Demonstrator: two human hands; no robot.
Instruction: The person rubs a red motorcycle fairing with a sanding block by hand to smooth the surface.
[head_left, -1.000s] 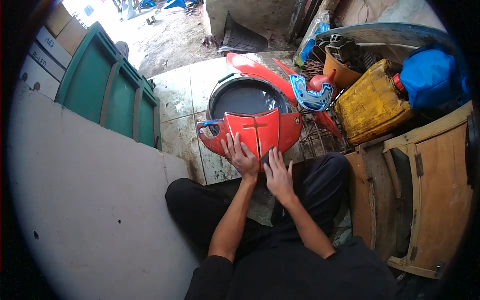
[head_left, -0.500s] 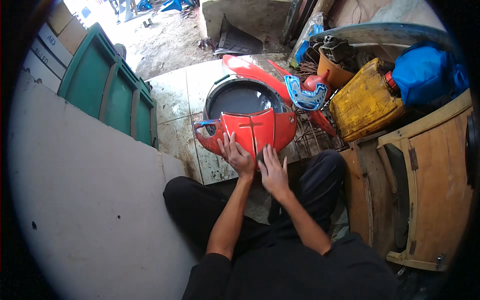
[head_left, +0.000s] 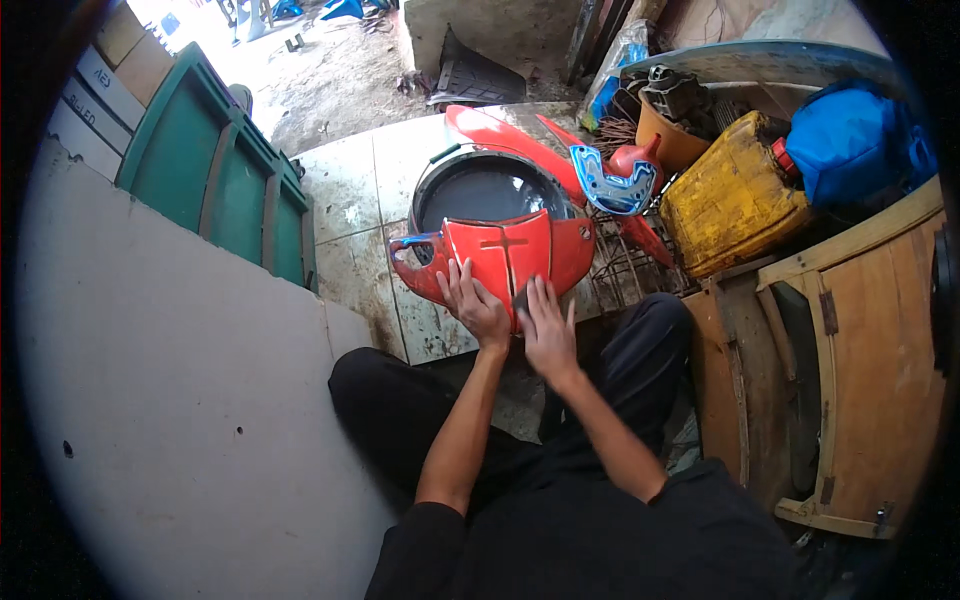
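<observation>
A red motorcycle fairing panel (head_left: 525, 250) lies tilted over the near rim of a round dark basin (head_left: 416, 212) filled with grey liquid. My left hand (head_left: 478, 308) grips the panel's lower left side, fingers stretched over its face and the thumb side near the lower tip. On the lower right of the face, my right hand (head_left: 546, 325) presses a small dark piece of sandpaper (head_left: 521, 298), mostly covered by the fingers. A dark cross-shaped mark and a lengthwise groove show on the panel.
Beyond the basin lie another red panel (head_left: 510, 138) and a blue-and-white part (head_left: 612, 187). A yellow jerrycan (head_left: 735, 200), an orange bucket (head_left: 668, 138) and a blue bag (head_left: 850, 145) crowd the right. Wooden panels (head_left: 870, 370) stand near right; a pale wall (head_left: 180, 380) borders the left.
My right hand has slid slightly up the panel with the sandpaper. My left hand keeps its place on the panel. The whole view has shifted a little.
</observation>
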